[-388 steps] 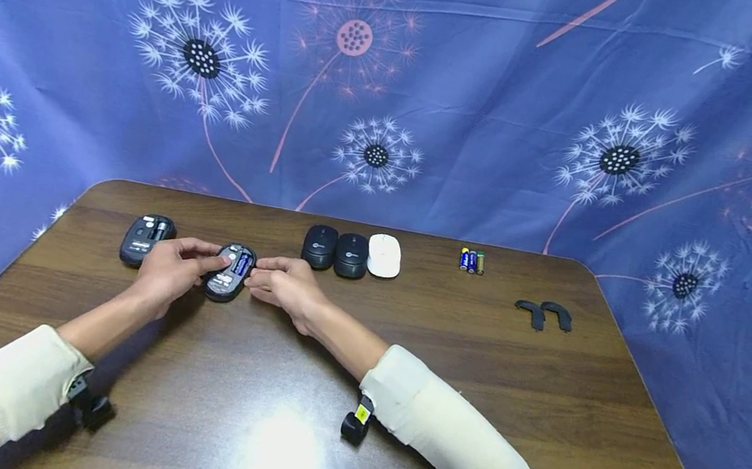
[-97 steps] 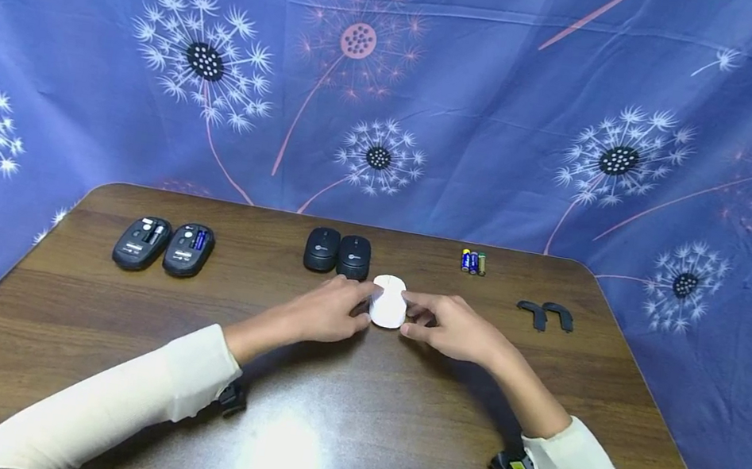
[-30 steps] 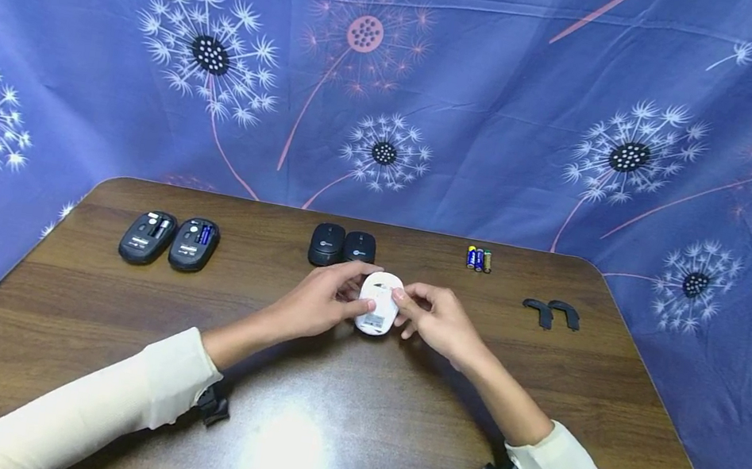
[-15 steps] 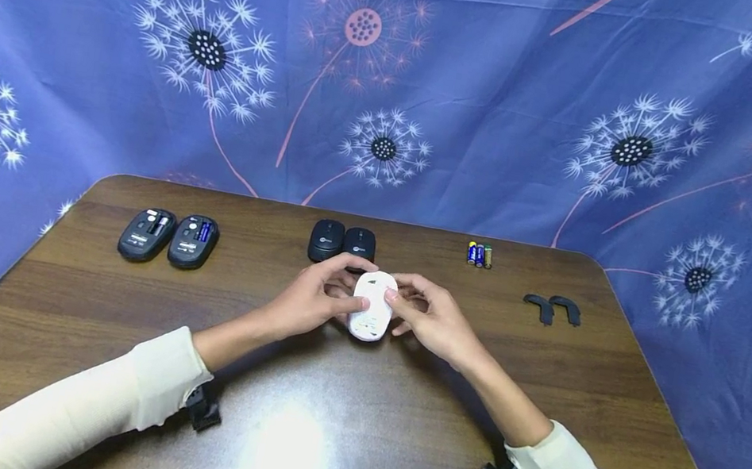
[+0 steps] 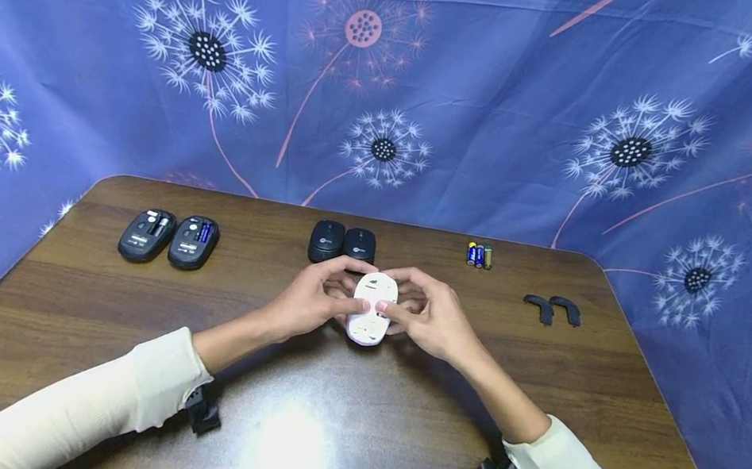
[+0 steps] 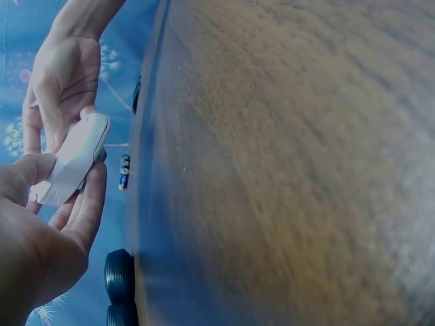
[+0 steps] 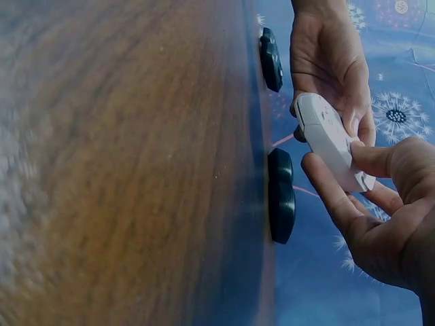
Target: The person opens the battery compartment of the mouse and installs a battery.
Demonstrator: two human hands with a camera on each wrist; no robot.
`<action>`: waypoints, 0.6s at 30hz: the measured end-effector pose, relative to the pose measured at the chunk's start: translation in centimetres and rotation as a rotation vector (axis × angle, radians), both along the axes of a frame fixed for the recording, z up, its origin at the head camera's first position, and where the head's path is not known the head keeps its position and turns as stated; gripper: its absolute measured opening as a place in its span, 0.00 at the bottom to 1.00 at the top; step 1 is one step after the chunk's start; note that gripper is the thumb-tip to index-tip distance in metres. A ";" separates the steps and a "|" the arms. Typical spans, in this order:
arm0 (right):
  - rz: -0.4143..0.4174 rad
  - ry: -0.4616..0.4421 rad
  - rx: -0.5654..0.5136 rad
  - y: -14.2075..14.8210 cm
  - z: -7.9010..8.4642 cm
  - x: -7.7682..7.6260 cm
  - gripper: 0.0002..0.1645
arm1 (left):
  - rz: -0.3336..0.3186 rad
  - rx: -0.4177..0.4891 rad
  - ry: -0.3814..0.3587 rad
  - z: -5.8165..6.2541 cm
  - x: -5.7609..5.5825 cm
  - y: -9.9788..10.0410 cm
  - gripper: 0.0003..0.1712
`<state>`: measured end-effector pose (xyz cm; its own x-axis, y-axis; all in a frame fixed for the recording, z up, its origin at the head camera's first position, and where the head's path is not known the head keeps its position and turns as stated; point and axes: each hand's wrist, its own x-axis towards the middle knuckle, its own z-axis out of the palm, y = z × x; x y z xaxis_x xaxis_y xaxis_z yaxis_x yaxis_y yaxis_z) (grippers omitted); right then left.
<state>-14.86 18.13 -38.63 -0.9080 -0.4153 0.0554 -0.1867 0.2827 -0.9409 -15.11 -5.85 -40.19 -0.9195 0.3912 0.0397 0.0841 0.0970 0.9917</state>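
Observation:
A white computer mouse is held up off the table, its underside turned toward the head camera. My left hand grips its left side, thumb on the underside and fingers behind. From the other side my right hand holds it the same way, the two thumb tips close together on the bottom face. In the right wrist view the white mouse is tilted between both hands, with the fingers of the right hand spread beneath it.
Two black mice stand right way up behind the hands. Two more black mice lie upside down at left, one open mouse showing a blue battery. Several batteries lie at back right, near two curved black covers on the wooden table.
A black mouse handled earlier at left now lies beside the other upturned one. The white mouse was picked up and flipped; lately the right thumb slid inward and down on its underside.

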 end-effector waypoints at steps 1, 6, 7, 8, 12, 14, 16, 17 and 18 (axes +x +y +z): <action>-0.001 -0.004 -0.001 0.0 0.0 0.0 0.28 | -0.001 0.004 -0.004 0.0 0.0 0.0 0.33; 0.003 -0.014 -0.004 0.0 0.0 0.1 0.27 | -0.004 0.022 -0.021 -0.2 0.0 0.0 0.33; 0.005 -0.016 -0.003 0.0 0.0 0.1 0.27 | -0.006 0.025 -0.023 -0.2 0.0 0.0 0.33; 0.006 -0.017 -0.002 0.0 0.0 0.1 0.27 | -0.006 0.026 -0.028 -0.2 0.0 -0.1 0.32; 0.004 -0.013 0.005 0.0 -0.1 0.2 0.27 | -0.009 0.023 -0.036 -0.2 -0.1 -0.1 0.32; -0.003 0.004 0.010 0.1 -0.1 0.2 0.27 | -0.012 0.021 -0.037 -0.2 -0.2 -0.1 0.32; -0.015 0.026 0.014 0.1 0.0 0.2 0.27 | -0.016 0.023 -0.033 -0.2 -0.2 -0.1 0.32; -0.024 0.038 0.015 0.1 0.0 0.2 0.27 | -0.018 0.026 -0.029 -0.1 -0.3 -0.1 0.32; -0.034 0.053 0.017 0.1 0.1 0.2 0.28 | -0.018 0.029 -0.025 -0.1 -0.3 0.0 0.32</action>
